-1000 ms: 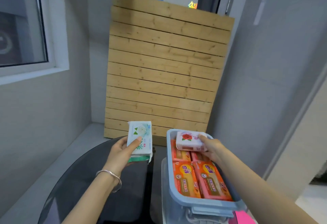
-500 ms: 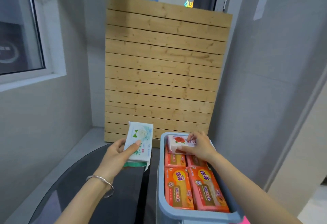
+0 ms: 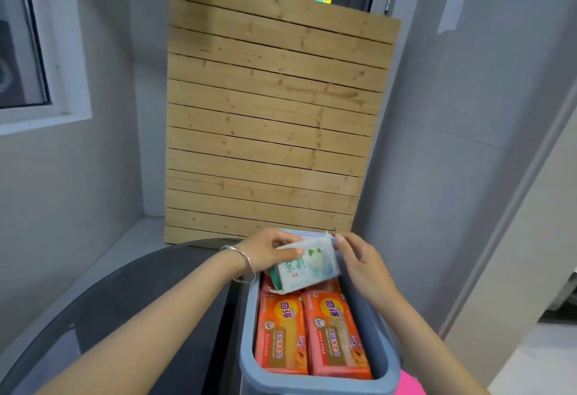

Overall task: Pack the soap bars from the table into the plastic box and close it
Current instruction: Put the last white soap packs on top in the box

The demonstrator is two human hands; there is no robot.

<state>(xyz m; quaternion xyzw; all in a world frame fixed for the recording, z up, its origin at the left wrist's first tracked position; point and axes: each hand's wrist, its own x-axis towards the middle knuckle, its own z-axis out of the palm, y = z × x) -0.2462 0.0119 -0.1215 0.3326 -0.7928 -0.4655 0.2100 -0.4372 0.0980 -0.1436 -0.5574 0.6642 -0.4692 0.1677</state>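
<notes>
A blue-rimmed plastic box [image 3: 249,344] stands on the dark round table [image 3: 131,316] with its top uncovered. Two orange soap bars [image 3: 312,332] lie side by side in its near half, with more orange bars behind them. My left hand [image 3: 268,249] grips white soap bars with green print [image 3: 307,266], a green-edged one beneath, tilted over the far half of the box. My right hand [image 3: 363,265] hovers at the stack's right edge, fingers apart, a fingertip near its top corner. The white rose-printed bar is hidden under the stack.
A wooden slat panel [image 3: 268,119] leans against the wall behind the table. A window [image 3: 22,51] is on the left wall. Something pink [image 3: 409,383] shows at the box's near right corner. No lid is in view.
My right hand has let go of the rose-printed bar in the box. My left hand has carried the white bars rightward from above the table to over the box's far end.
</notes>
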